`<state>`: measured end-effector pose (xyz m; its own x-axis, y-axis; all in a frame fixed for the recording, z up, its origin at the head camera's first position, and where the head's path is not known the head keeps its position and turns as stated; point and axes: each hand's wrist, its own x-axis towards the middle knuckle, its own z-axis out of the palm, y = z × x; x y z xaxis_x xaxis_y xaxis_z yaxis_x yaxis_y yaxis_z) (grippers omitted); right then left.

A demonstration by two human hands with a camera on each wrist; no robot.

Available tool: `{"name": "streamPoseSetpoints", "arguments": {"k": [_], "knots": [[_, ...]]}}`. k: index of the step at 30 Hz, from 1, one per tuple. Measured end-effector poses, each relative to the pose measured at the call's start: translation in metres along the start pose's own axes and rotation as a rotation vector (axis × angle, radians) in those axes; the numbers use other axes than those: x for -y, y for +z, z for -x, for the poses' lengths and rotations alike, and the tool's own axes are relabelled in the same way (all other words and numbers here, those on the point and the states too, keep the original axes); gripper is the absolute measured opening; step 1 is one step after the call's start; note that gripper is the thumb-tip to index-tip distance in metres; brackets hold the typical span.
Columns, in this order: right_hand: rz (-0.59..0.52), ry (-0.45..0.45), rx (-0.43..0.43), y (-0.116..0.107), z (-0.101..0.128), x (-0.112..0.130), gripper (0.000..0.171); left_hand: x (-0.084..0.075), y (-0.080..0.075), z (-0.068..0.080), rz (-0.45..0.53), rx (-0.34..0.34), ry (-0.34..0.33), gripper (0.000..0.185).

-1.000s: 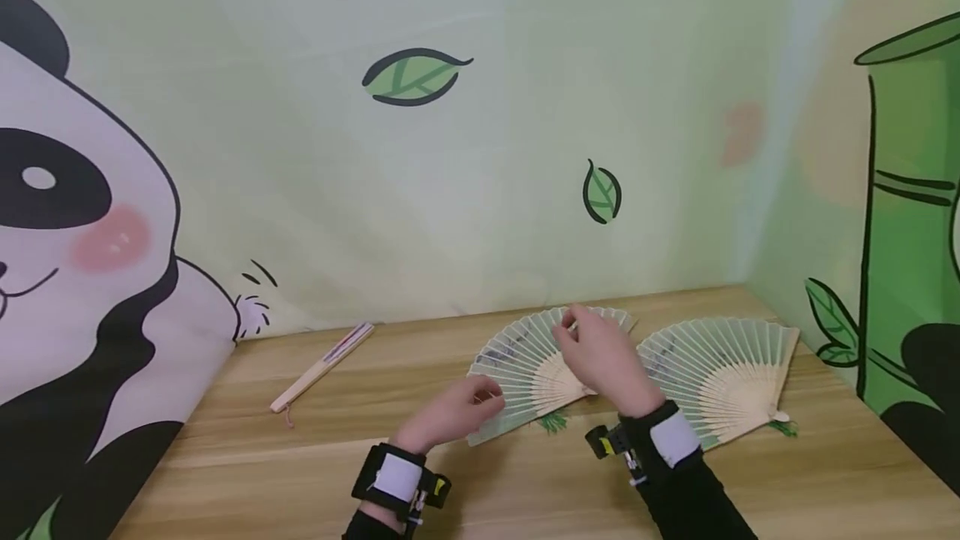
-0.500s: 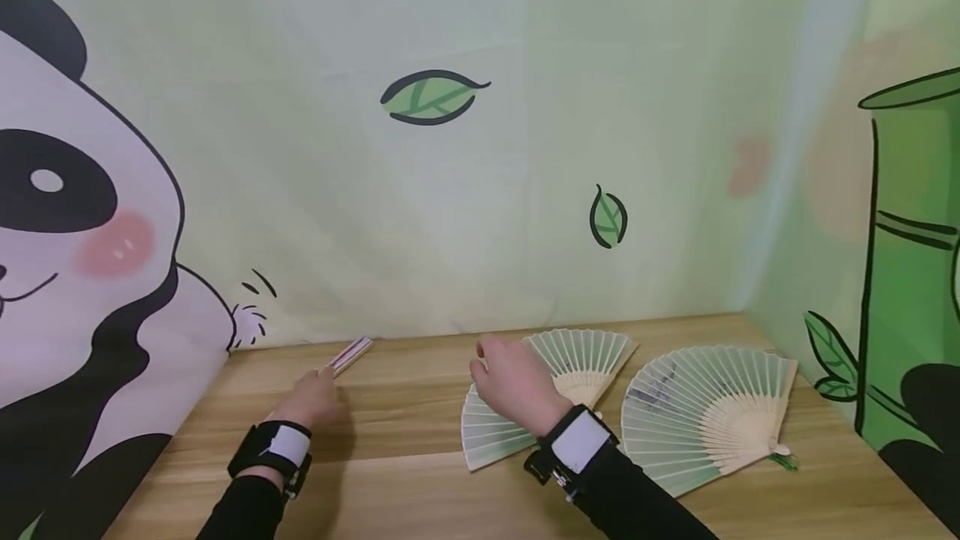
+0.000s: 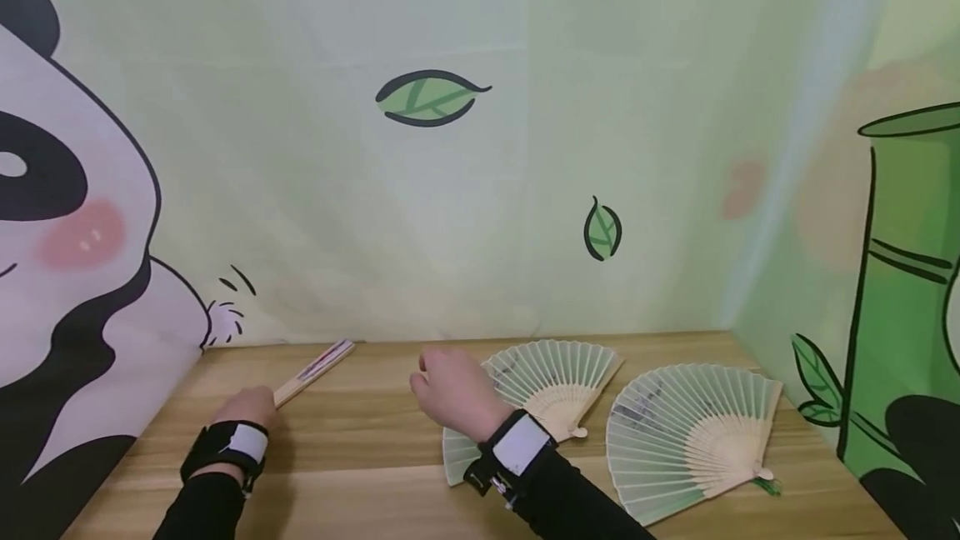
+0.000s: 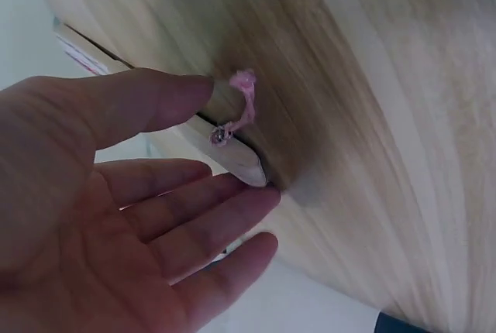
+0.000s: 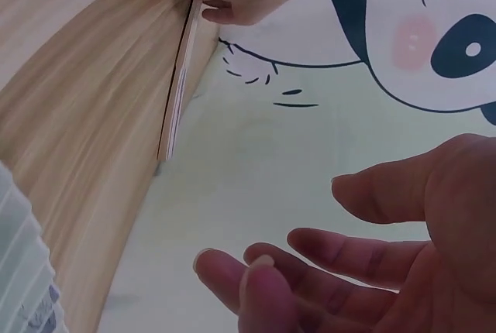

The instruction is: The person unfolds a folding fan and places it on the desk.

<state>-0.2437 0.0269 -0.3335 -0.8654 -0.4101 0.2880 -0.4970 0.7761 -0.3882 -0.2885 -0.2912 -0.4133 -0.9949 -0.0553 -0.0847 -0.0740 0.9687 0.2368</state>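
Observation:
A folded hand fan [image 3: 315, 373] with wooden sticks lies slanted on the table at the left. My left hand [image 3: 247, 408] is at its near end. In the left wrist view the thumb and the fairly straight fingers [image 4: 213, 224] are on either side of the fan's tip, without a visible pinch. A pink cord [image 4: 246, 99] hangs from that tip. My right hand [image 3: 459, 392] hovers over the left edge of a spread pale green fan [image 3: 551, 386]; its fingers are loosely bent and hold nothing. Another spread green fan [image 3: 697, 432] lies to the right.
The wooden table [image 3: 375, 457] meets a printed backdrop [image 3: 465, 273] at the back, with a panda at the left and bamboo at the right. A green tassel [image 3: 768, 487] hangs from the right fan.
My left hand has moved left from beside the middle fan to the folded fan's near end. My right hand has moved left across the middle fan. The head view has shifted slightly.

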Motion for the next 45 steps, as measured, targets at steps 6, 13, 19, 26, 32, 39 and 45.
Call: {"name": "streamPoseSetpoints", "arguments": {"k": [6, 13, 19, 26, 32, 39, 45], "knots": [[0.007, -0.009, 0.010, 0.019, -0.008, 0.010, 0.030, -0.008, 0.001, 0.003, -0.084, -0.107, 0.041, 0.014], [-0.027, -0.004, 0.093, 0.045, -0.018, 0.016, 0.022, -0.017, 0.002, 0.005, -0.117, -0.155, -0.003, 0.019], [-0.014, 0.006, 0.171, 0.063, -0.025, 0.025, 0.015, -0.022, 0.000, 0.002, -0.130, -0.128, -0.028, 0.016], [-0.001, 0.005, 0.217, 0.077, -0.033, 0.048, 0.025, -0.015, -0.004, 0.011, -0.118, -0.074, 0.045, 0.010], [-0.164, 0.062, 0.239, 0.082, -0.028, 0.051, 0.033, -0.022, -0.009, 0.020, -0.037, -0.009, 0.083, 0.015], [-0.396, 0.180, 0.276, 0.094, -0.017, 0.043, 0.031, -0.036, -0.010, 0.034, 0.143, 0.110, 0.091, 0.019], [-0.582, 0.271, 0.235, 0.096, -0.012, 0.036, 0.024, -0.060, -0.002, 0.046, 0.349, 0.129, 0.144, 0.009]]}}
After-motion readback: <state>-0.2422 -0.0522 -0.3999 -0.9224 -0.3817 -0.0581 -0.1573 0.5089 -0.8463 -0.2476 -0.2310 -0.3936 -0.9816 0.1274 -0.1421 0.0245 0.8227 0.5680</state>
